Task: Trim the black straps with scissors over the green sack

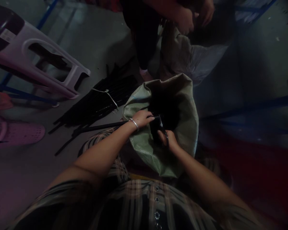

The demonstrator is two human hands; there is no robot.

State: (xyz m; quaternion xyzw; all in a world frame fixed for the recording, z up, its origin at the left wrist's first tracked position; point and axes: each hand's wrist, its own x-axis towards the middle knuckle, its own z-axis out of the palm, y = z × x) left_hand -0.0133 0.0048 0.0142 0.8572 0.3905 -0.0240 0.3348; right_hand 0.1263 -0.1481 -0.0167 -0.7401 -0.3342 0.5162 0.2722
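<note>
"What's done and what's left on your black strip (103,126)?"
"Its near end meets your scissors (161,122) over the woven sack's (194,127) mouth; the uncut length runs out past the left rim. Inside is too dark to judge. A tied bundle (96,103) lies beyond that rim."
"Its direction, your grip?"
"Long axis left to right, tip rightward. Your left hand (143,119) pinches it; your right (171,139) wraps the scissors' handles."

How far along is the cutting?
Done: unclear; the pale green woven sack is too dark inside. In hand: the left hand holds a long black strip, the right hand black-handled metal scissors near its end. Remaining, apparently: the bundle of black strips tied with white string.
</note>
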